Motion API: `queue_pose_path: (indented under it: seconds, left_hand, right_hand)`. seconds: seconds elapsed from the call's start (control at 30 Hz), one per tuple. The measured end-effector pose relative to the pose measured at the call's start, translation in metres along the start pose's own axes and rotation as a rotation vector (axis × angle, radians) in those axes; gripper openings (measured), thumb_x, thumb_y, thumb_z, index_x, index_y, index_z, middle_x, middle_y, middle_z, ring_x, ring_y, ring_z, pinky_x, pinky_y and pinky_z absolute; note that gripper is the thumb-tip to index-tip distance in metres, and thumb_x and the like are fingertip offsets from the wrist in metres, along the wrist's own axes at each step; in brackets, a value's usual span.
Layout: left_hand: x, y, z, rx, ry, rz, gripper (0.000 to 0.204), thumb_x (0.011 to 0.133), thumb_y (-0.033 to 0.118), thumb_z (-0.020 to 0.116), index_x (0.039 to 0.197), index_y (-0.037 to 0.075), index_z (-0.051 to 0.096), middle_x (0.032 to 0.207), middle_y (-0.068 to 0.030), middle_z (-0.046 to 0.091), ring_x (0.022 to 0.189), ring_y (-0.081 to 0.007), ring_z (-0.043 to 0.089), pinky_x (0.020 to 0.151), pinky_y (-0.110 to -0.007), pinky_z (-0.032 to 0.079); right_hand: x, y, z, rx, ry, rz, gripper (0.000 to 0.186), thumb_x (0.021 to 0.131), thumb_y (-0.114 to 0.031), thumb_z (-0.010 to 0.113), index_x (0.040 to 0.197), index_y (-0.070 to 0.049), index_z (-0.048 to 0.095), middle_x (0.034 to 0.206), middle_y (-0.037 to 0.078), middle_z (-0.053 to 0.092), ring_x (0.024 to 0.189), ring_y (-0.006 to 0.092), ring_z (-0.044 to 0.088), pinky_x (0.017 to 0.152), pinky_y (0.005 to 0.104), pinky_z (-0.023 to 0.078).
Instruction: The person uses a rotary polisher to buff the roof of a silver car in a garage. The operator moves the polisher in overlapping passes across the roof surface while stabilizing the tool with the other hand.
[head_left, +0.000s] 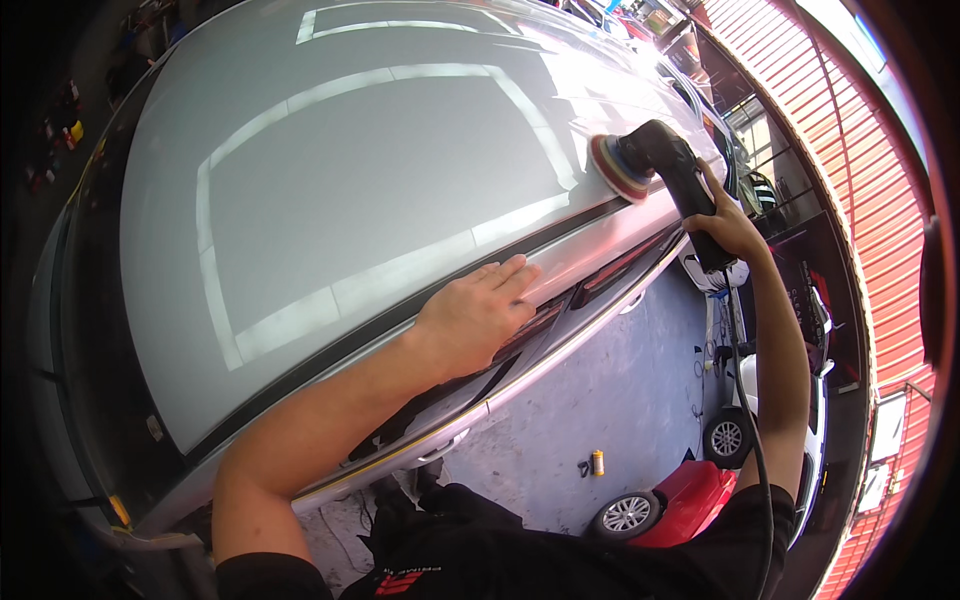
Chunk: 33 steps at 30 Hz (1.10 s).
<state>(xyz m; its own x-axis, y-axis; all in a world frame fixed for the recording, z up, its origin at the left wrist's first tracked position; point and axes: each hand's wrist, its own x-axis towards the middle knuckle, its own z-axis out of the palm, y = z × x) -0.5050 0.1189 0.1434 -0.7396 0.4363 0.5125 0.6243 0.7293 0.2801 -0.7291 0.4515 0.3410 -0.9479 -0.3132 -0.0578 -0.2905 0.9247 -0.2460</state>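
A black car polisher [668, 165] with a cable at its rear end is in my right hand [728, 222], the fingers wrapped round its handle. Its round, multicoloured pad [618, 168] rests tilted at the edge of a silver-grey car roof [380, 190], beside the dark trim strip [400, 322]. My left hand [478, 308] lies flat on the roof's side rail with its fingers stretched out, nearer to me than the polisher. Bright lamp reflections show on the roof panel.
The black cable [742, 385] runs down along my right arm. Below the car side, a yellow bottle [598, 462] stands on the grey floor [570, 400]. A red car [690, 500] and a white car [745, 395] are parked to the right, by a red corrugated wall [850, 150].
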Motion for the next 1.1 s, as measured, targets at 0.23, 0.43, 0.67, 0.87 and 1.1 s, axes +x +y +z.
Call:
queue_pose_path:
  seconds: [0.23, 0.43, 0.67, 0.87, 1.1]
  left_hand:
    - [0.001, -0.001, 0.000, 0.010, 0.010, 0.015, 0.031, 0.083, 0.009, 0.070, 0.114, 0.009, 0.074, 0.152, -0.0161, 0.054, 0.143, -0.0337, 0.051, 0.116, -0.041, 0.046]
    - [0.000, -0.001, 0.004, 0.002, 0.014, 0.009, 0.030, 0.086, 0.011, 0.067, 0.115, 0.009, 0.075, 0.152, -0.0155, 0.055, 0.144, -0.0324, 0.050, 0.116, -0.040, 0.045]
    - [0.001, 0.001, -0.002, 0.035, -0.044, 0.005, 0.033, 0.084, 0.011, 0.071, 0.117, 0.011, 0.074, 0.155, -0.0134, 0.052, 0.145, -0.0319, 0.048, 0.115, -0.039, 0.046]
    - [0.004, 0.002, -0.004, 0.059, -0.109, -0.014, 0.054, 0.079, 0.016, 0.079, 0.131, 0.014, 0.066, 0.158, -0.0130, 0.047, 0.148, -0.0332, 0.043, 0.120, -0.044, 0.040]
    - [0.007, 0.008, -0.017, 0.117, -0.127, -0.180, 0.077, 0.076, 0.036, 0.085, 0.143, 0.010, 0.058, 0.161, -0.0182, 0.039, 0.153, -0.0380, 0.033, 0.125, -0.059, 0.024]
  right_hand:
    - [-0.004, -0.038, 0.017, 0.008, 0.086, -0.021, 0.104, 0.073, -0.028, 0.085, 0.163, -0.022, 0.033, 0.099, 0.021, 0.072, 0.086, 0.0284, 0.073, 0.084, 0.0386, 0.056]
    - [-0.004, -0.064, 0.038, 0.035, 0.137, -0.061, 0.112, 0.071, -0.022, 0.086, 0.166, -0.020, 0.026, 0.108, 0.025, 0.071, 0.092, 0.0298, 0.072, 0.088, 0.0392, 0.055]
    - [-0.019, -0.075, 0.025, 0.159, -0.069, -0.032, 0.085, 0.063, -0.024, 0.085, 0.138, 0.005, 0.056, 0.108, 0.020, 0.071, 0.091, 0.0288, 0.072, 0.087, 0.0369, 0.056]
    - [-0.046, -0.023, 0.024, 0.237, 0.032, 0.079, 0.066, 0.064, -0.024, 0.084, 0.119, 0.007, 0.066, 0.095, 0.015, 0.072, 0.077, 0.0224, 0.069, 0.077, 0.0340, 0.056]
    - [-0.141, 0.083, 0.072, 0.926, 0.201, 0.155, 0.065, 0.078, -0.036, 0.076, 0.124, 0.008, 0.060, 0.097, 0.014, 0.069, 0.077, 0.0193, 0.069, 0.069, 0.0311, 0.057]
